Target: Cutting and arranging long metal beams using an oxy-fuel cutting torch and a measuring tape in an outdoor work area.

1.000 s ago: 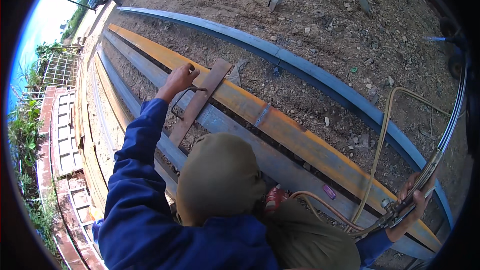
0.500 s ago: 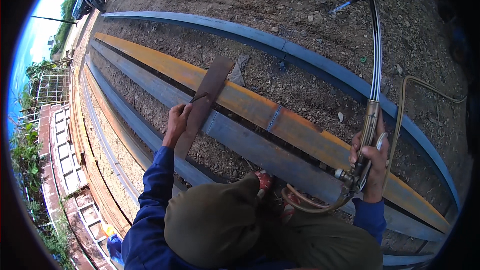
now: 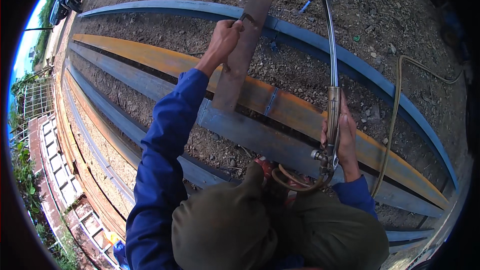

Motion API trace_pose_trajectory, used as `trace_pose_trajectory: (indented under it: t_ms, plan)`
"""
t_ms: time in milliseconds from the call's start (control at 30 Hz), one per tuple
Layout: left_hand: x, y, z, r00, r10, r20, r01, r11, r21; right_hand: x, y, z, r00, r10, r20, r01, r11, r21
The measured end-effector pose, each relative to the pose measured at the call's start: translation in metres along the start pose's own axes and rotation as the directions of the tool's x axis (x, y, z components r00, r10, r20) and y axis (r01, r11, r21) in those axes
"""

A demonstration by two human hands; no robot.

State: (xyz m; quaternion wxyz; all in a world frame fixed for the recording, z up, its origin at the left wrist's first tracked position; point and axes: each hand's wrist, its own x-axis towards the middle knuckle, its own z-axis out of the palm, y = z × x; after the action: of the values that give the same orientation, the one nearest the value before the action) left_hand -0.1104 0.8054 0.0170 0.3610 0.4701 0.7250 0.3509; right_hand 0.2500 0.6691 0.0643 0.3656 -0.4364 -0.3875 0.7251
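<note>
My left hand (image 3: 226,40) is closed on a short, dark bent rod that stands up from a flat brown steel plate (image 3: 250,52). The plate lies slantwise, its far end over the blue-grey steel beam (image 3: 200,7) and its near end by the rusty orange beam (image 3: 295,107) and the grey beam (image 3: 240,130). My right hand (image 3: 345,130) grips the brass-coloured handle of a long gas cutting torch (image 3: 332,65). At the torch's far head burns a small blue flame (image 3: 304,7), above the soil beyond the blue-grey beam and apart from the plate.
A tan hose (image 3: 398,80) loops over the ground on the right; a brown hose (image 3: 295,185) curls from the torch near my feet. More long beams (image 3: 115,105) lie to the left. A motorcycle (image 3: 67,0) stands far left, and stony soil (image 3: 370,30) surrounds the beams.
My left hand has moved away from me and right, carrying the plate from the orange beam out to the blue-grey one. The torch has shifted left with my right hand.
</note>
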Motion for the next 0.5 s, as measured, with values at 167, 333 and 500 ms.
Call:
trace_pose_trajectory:
  t_ms: [167,333,500]
  plan:
    - [0.043,-0.001,0.023,0.999,-0.03,0.035,0.029,0.999,0.026,-0.004,0.006,0.004,0.996,0.08,-0.027,-0.081,0.996,-0.023]
    - [0.066,0.002,0.03,0.998,0.061,0.02,-0.061,0.998,-0.005,-0.001,0.01,0.008,0.994,0.11,0.003,-0.11,0.994,-0.022]
    - [0.081,0.015,0.041,0.991,0.136,-0.009,-0.135,0.989,0.064,0.003,0.012,0.013,0.992,0.127,-0.016,-0.127,0.991,-0.034]
